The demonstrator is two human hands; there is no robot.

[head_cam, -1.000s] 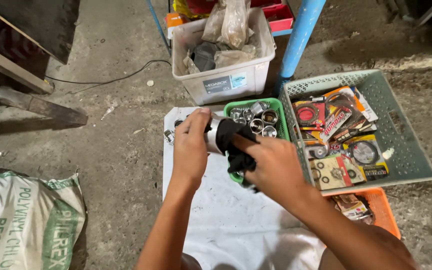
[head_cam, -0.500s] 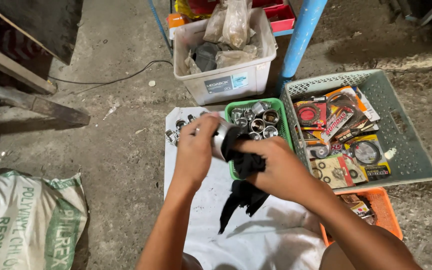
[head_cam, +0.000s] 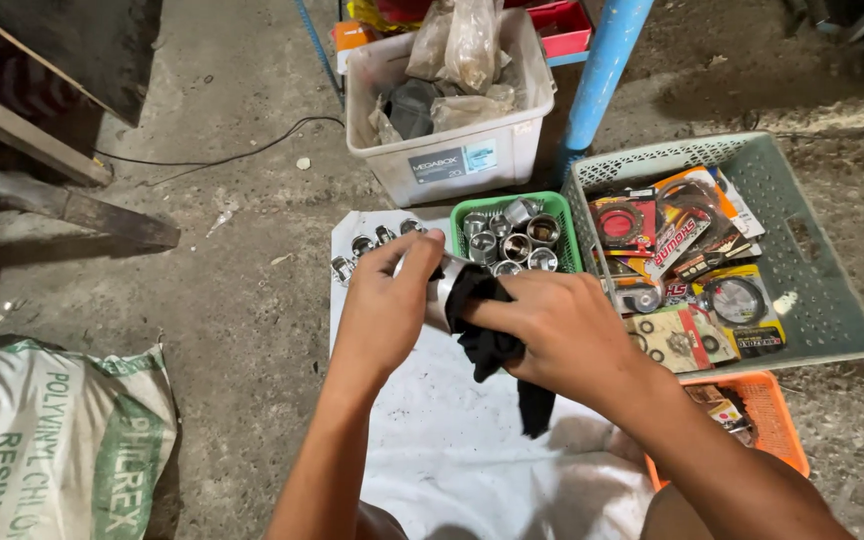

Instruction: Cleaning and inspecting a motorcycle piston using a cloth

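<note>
Black rag (head_cam: 487, 335) now bunched against metal cylinder (head_cam: 439, 290), hands closer

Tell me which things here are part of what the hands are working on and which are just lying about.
In use:
left hand
right hand
metal cylinder
black rag
green basket of metal rings
white sheet

Lying about:
grey crate of packaged parts
white tub
orange basket
printed sack

Both hands (head_cam: 472, 315) rub black cloth (head_cam: 487, 335) on metal cylinder (head_cam: 439, 292).
</note>
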